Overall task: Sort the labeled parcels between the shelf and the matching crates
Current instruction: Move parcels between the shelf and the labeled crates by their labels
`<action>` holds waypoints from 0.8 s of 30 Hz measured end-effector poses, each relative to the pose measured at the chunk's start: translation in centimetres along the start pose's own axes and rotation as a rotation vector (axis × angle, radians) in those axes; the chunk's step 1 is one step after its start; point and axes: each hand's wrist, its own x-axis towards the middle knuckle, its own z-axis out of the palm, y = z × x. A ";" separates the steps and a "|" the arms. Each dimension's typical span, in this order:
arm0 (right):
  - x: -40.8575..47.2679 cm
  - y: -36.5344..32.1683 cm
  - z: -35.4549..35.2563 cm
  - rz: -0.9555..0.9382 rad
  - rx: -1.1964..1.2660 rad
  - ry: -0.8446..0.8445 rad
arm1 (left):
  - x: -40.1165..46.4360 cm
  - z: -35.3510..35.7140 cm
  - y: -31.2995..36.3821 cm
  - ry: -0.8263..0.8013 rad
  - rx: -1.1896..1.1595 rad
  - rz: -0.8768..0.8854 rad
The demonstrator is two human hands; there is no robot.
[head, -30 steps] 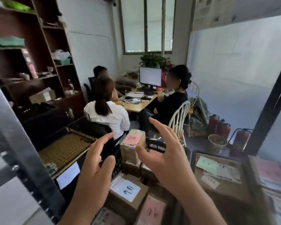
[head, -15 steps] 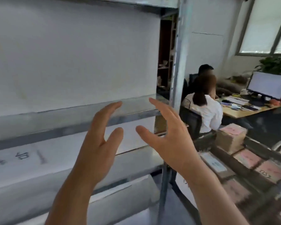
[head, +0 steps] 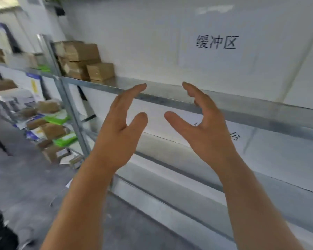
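1. Hands up in front of a metal shelf [head: 170,98] — left hand [head: 119,130] and right hand [head: 204,129] face each other, palms inward, a gap between them, touching nothing.
2. Left hand: fingers straight and together, thumb spread off to the side; holds nothing.
3. Right hand: fingers loosely bent, thumb spread toward the left hand; holds nothing.
4. Shelf board behind the fingertips is bare metal; white backing above it carries a paper sign [head: 216,42] with black characters.
5. Cardboard boxes [head: 83,60] — stacked at the left end of that same shelf board, well apart from both hands. Labels on them too blurred to tell.
6. Left of the shelf, a second rack [head: 43,123] holds brown parcels and green packs, all blurred.
7. Below the shelf, grey floor [head: 25,177].
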 end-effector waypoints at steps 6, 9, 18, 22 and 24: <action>6.5 -0.1 12.3 -0.041 0.091 -0.149 | 3.5 -9.6 -7.4 0.182 0.069 -0.081; 10.7 1.1 17.0 -0.058 0.121 -0.176 | 6.7 -12.1 -10.5 0.244 0.113 -0.106; 26.8 3.6 27.2 -0.060 0.140 -0.189 | 21.0 -16.4 -18.1 0.261 0.133 -0.116; 31.8 5.0 31.1 -0.050 0.113 -0.200 | 26.6 -17.7 -22.2 0.213 0.092 -0.135; 33.7 5.9 33.4 -0.032 0.088 -0.208 | 29.2 -18.6 -24.6 0.200 0.099 -0.117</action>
